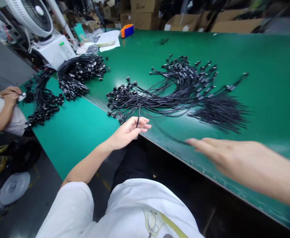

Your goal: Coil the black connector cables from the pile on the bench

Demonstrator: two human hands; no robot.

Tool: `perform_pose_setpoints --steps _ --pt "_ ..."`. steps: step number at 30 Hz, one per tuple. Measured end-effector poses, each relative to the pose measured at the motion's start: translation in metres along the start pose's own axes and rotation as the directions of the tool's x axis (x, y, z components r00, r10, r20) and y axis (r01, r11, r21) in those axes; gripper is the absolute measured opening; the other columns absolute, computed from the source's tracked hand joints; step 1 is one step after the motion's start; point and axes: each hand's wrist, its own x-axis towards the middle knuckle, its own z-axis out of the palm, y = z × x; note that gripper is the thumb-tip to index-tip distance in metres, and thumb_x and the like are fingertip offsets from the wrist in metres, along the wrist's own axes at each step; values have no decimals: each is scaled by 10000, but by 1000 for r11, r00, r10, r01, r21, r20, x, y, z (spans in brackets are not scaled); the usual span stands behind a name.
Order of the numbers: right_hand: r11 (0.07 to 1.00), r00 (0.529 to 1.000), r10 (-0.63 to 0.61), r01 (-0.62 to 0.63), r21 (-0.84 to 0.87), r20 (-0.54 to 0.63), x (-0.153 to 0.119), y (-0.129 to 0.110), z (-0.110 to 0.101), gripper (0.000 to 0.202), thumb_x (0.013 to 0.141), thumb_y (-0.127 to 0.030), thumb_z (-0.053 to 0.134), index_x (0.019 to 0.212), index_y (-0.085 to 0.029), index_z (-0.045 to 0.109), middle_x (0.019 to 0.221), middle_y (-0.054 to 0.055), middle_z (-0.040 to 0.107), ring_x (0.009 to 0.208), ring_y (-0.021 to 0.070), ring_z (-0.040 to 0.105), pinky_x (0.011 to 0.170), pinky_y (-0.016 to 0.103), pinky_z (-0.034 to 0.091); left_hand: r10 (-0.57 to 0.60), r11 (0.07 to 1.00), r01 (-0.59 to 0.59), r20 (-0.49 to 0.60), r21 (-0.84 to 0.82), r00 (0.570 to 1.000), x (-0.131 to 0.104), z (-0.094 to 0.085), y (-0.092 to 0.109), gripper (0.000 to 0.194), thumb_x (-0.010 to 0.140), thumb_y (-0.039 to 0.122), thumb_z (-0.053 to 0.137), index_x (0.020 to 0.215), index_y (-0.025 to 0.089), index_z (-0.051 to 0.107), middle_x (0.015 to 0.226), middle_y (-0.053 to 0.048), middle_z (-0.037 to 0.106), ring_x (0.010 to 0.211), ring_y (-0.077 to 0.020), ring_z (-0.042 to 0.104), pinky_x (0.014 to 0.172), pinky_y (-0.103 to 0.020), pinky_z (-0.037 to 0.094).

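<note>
Across the left hand's (125, 134) fingers (144, 126) runs a black cable (139, 114)

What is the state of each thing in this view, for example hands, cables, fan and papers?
Left hand: fingers partly curled, cable held across them.
Right hand: raised, blurred, dark strand at its fingertips.
Middle cable pile: loose, spread over the table.
Far-left cable bundle: bent in a curve.
Fan: upright; running or not, cannot tell.
Papers: stacked unevenly.
</note>
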Motion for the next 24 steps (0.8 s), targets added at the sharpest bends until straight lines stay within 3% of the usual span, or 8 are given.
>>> perform_pose_setpoints --steps 2,3,5,7,12,18,22,24 --pt "994 994 -105 104 -20 -43 -2 -23 -12 392 817 -41 369 990 -212 676 826 53 707 615 158 645 442 266 408 60 986 -76 112 147 992 6 31 -4 265 839 158 593 1096 209 630 1297 -100 591 1246 -225 553 1082 -385 426" --pt "997 995 -63 60 -47 -71 1 -27 -16 348 838 -59 376 941 -207 673 766 46 683 585 155 618 428 270 357 32 980 -70 198 185 980 7 42 -5 303 838 135 567 1125 213 631 1239 -96 626 1210 -218 571 1076 -386 425" --pt "994 989 72 -81 -69 -128 8 -20 -20 256 906 -163 413 887 -206 664 717 38 645 581 151 583 437 273 272 -97 983 36 341 182 935 5 57 -6 308 882 153 515 1165 204 625 1003 -71 683 947 -176 646 914 -345 499" --pt "988 977 156 -157 6 -143 7 0 -17 256 955 -341 450 888 -214 663 754 35 646 623 145 580 470 261 254 -208 978 183 390 101 897 2 59 -7 260 930 238 511 1151 175 633 743 -14 615 637 -106 562 658 -254 478" --pt "953 960 230 -189 237 -159 -27 50 11 391 983 -509 391 1000 -244 677 916 43 714 763 163 637 622 273 418 -263 903 333 263 -271 928 6 39 -6 318 892 427 618 920 118 686 486 84 325 408 -32 246 436 -175 262" --pt "856 849 505 -469 216 -157 -64 86 37 632 966 -648 265 1039 -202 706 1034 155 727 938 237 668 751 364 466 -326 812 304 45 -499 944 10 18 9 160 879 238 609 859 110 702 501 104 190 373 -16 146 385 -127 243" --pt "835 799 549 -518 183 -243 -77 81 52 671 950 -685 206 1172 -249 664 1044 156 722 902 238 668 616 362 415 -360 802 278 -56 -529 931 11 17 17 207 933 226 527 916 119 704 509 93 217 357 -16 181 378 -125 258" --pt "891 852 453 -440 111 -263 -77 59 55 519 983 -564 262 1182 -288 654 961 116 729 765 221 652 522 341 355 -350 813 257 -86 -522 933 15 22 17 212 941 228 520 1015 135 695 529 84 311 353 -7 219 376 -124 256"
